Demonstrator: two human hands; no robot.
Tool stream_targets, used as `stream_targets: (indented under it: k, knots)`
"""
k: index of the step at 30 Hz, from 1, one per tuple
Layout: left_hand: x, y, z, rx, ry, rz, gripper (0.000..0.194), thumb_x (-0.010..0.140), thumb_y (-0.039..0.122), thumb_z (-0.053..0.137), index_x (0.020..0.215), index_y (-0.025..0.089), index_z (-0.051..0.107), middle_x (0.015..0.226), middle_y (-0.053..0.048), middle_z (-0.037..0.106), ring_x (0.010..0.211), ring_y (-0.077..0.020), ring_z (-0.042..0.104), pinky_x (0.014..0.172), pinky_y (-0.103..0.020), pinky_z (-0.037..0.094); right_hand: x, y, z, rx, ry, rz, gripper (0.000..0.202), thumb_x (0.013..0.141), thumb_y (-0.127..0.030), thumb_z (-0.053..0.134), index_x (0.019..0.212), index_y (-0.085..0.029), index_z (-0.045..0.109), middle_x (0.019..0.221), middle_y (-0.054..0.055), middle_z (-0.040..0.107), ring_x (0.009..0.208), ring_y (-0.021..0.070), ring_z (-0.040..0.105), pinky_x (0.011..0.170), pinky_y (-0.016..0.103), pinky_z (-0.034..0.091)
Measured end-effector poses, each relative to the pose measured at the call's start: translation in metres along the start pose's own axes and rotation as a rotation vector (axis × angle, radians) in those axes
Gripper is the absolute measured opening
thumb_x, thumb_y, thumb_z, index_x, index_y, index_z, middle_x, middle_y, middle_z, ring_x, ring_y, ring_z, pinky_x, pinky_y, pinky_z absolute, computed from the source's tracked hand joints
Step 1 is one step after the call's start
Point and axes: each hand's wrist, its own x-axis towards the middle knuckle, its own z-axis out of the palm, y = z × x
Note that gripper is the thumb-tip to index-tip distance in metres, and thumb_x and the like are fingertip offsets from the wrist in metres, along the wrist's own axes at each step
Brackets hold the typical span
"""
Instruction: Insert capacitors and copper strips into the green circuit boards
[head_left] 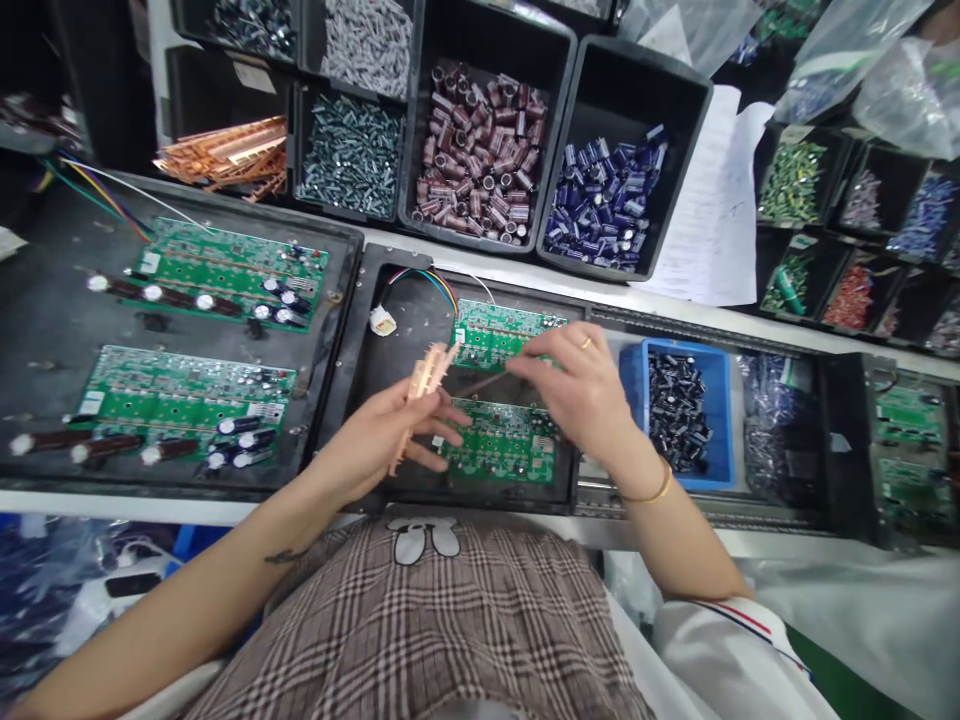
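Observation:
My left hand (371,435) is closed around a small bundle of copper strips (426,375), with the thumb across them and the other fingers spread toward the boards. Between the fingertips of my right hand (581,385) is one thin, dark-looking strip (484,383), its free end pointing left. Beneath my hands, two green circuit boards lie in a black tray. The upper board (480,345) has coloured wires and a white connector (382,320); my right hand partly covers it. My left fingers overlap the left edge of the lower board (510,455).
To the left, another black tray (45,350) carries two boards with capacitors. Behind stand bins of copper strips (232,150), brown capacitors (480,160) and blue capacitors (600,200). At right is a blue box (690,475) of black parts, beside a conveyor rail and printed sheets (712,210).

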Motion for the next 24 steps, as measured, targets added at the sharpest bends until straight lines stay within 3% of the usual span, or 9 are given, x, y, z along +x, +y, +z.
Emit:
stream_targets:
  k: [1,3,6,10,14,18,20,24]
  knots:
    - [0.002,-0.001,-0.003,0.01,0.072,0.034,0.032,0.083,0.042,0.065,0.099,0.017,0.055,0.091,-0.007,0.062,0.064,-0.0113,0.056,0.044,-0.017,0.045,-0.002,0.01,0.005,-0.027,0.009,0.06,0.032,0.096,-0.017,0.042,0.107,-0.032,0.068,0.099,0.002,0.066,0.096,0.0205,0.053,0.096,0.042,0.037]
    - [0.007,-0.003,-0.009,0.041,0.156,0.083,0.032,0.083,0.041,0.066,0.103,0.016,0.059,0.082,-0.002,0.056,0.053,-0.0052,0.046,0.039,-0.012,0.034,-0.002,0.028,0.017,-0.058,-0.028,0.107,0.035,0.096,-0.016,0.041,0.109,-0.035,0.068,0.093,0.002,0.066,0.091,0.0204,0.052,0.095,0.043,0.036]
    - [0.01,-0.007,-0.012,0.129,0.164,0.134,0.037,0.086,0.04,0.063,0.115,0.017,0.06,0.072,0.003,0.046,0.046,-0.0011,0.024,0.037,-0.011,0.016,-0.001,0.042,0.034,-0.069,-0.087,0.094,0.038,0.096,-0.015,0.04,0.112,-0.036,0.068,0.091,0.001,0.066,0.092,0.0205,0.051,0.097,0.043,0.033]
    - [0.01,-0.01,-0.013,0.247,0.151,0.236,0.041,0.091,0.044,0.052,0.123,0.017,0.053,0.073,0.001,0.052,0.048,-0.0044,0.024,0.041,-0.013,0.017,0.0,0.046,0.042,-0.097,-0.102,0.09,0.037,0.096,-0.015,0.041,0.111,-0.035,0.069,0.09,0.002,0.067,0.091,0.0204,0.051,0.098,0.044,0.031]
    - [0.004,-0.011,-0.014,0.409,0.231,0.313,0.032,0.093,0.043,0.047,0.11,0.017,0.05,0.079,-0.001,0.058,0.048,-0.0061,0.03,0.042,-0.016,0.022,0.001,0.036,0.032,-0.113,-0.09,0.111,0.033,0.096,-0.016,0.045,0.106,-0.032,0.071,0.092,0.003,0.068,0.094,0.0212,0.054,0.097,0.046,0.034]
    - [-0.009,-0.011,-0.006,0.687,0.334,0.39,0.024,0.093,0.043,0.045,0.094,0.019,0.049,0.085,-0.001,0.061,0.06,-0.0096,0.047,0.051,-0.018,0.034,-0.002,-0.004,0.011,0.126,-0.011,0.108,0.024,0.094,-0.024,0.053,0.111,-0.027,0.069,0.112,0.005,0.067,0.106,0.0209,0.057,0.097,0.044,0.041]
    - [-0.016,-0.012,0.002,0.594,0.229,0.37,0.025,0.092,0.044,0.047,0.098,0.02,0.047,0.077,0.0,0.059,0.055,-0.0085,0.044,0.048,-0.018,0.032,-0.008,-0.027,0.001,0.381,-0.018,0.096,0.025,0.091,-0.027,0.058,0.114,-0.025,0.067,0.114,0.005,0.067,0.108,0.0184,0.059,0.096,0.039,0.046]
    - [-0.024,-0.015,0.016,0.191,-0.164,0.156,0.035,0.09,0.045,0.053,0.113,0.019,0.045,0.064,0.004,0.052,0.042,-0.0039,0.028,0.039,-0.015,0.019,-0.024,-0.054,-0.005,0.939,0.016,0.236,0.026,0.083,-0.025,0.069,0.109,-0.026,0.067,0.099,0.001,0.071,0.09,0.0139,0.066,0.084,0.032,0.054]
